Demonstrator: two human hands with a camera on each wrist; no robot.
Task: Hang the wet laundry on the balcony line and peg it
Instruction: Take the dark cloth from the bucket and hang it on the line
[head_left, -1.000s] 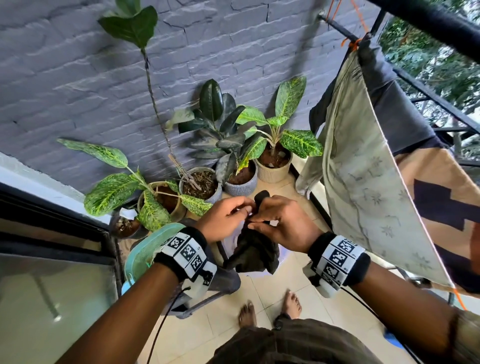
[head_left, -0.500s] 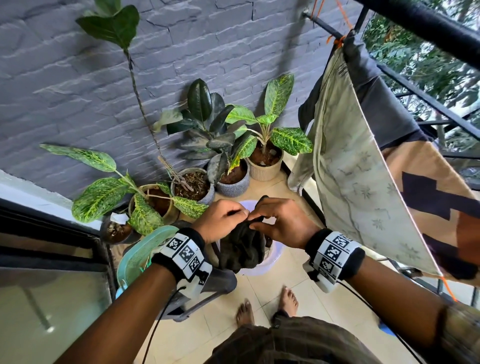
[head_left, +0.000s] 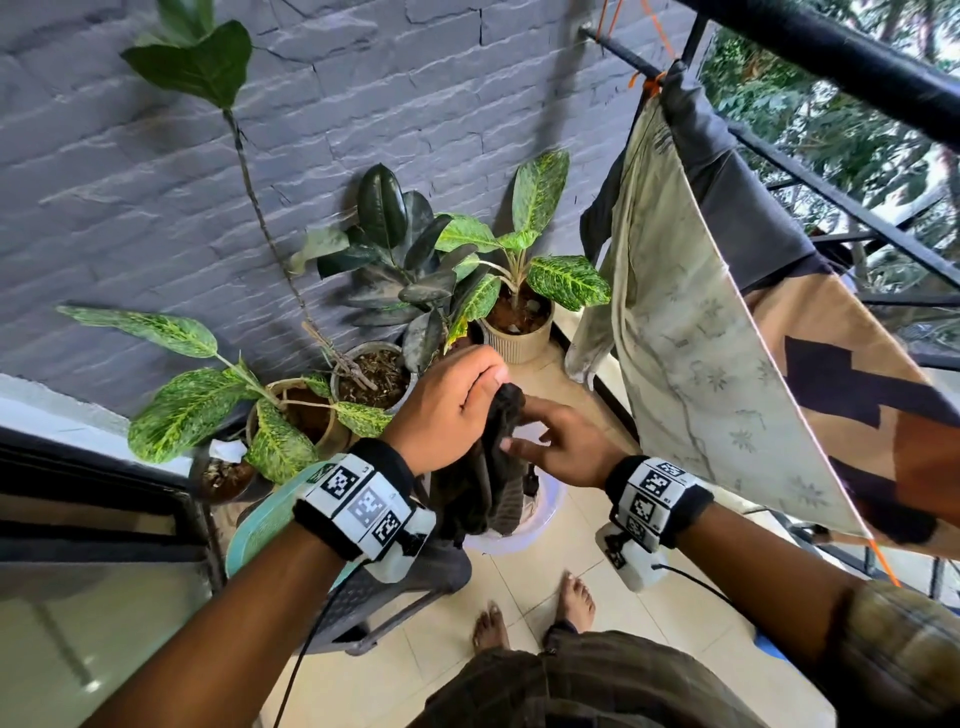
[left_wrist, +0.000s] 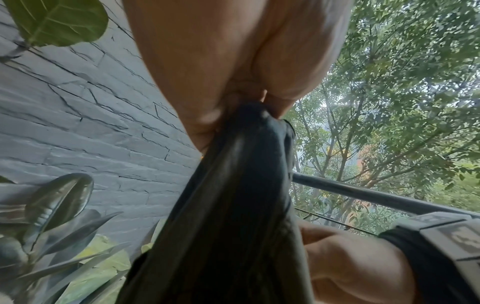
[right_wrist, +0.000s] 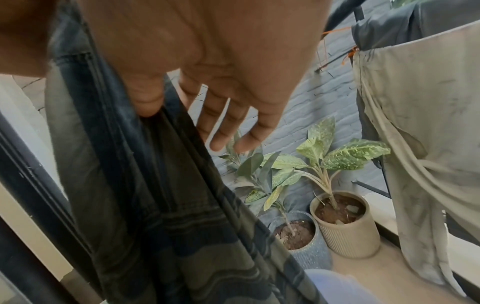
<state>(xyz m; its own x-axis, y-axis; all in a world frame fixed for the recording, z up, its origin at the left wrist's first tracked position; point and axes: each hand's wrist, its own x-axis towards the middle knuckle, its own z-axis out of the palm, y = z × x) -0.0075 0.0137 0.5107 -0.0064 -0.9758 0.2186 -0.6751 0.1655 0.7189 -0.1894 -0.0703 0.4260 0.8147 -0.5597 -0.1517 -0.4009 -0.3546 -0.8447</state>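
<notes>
A dark camouflage garment (head_left: 483, 478) hangs bunched from my left hand (head_left: 493, 379), which pinches its top end at chest height. The left wrist view shows the cloth (left_wrist: 233, 205) trailing down from my curled fingers (left_wrist: 207, 115). My right hand (head_left: 524, 436) is just below and to the right, fingers straight and spread. Its thumb (right_wrist: 145, 98) rests against the garment (right_wrist: 155, 205) without gripping. At the upper right, a pale floral cloth (head_left: 691, 338), a dark grey garment (head_left: 727, 182) and a brown patterned cloth (head_left: 857, 374) hang by the black railing (head_left: 831, 47).
A white basin (head_left: 545, 519) sits on the tiled floor under the garment. A teal tub (head_left: 260, 519) rests on a grey stool (head_left: 395, 582) at the left. Several potted plants (head_left: 519, 322) line the grey brick wall. My bare feet (head_left: 530, 613) stand close to the basin.
My left hand has lifted the garment's top end higher. My right hand has let go of the cloth, dropped a little and spread its fingers.
</notes>
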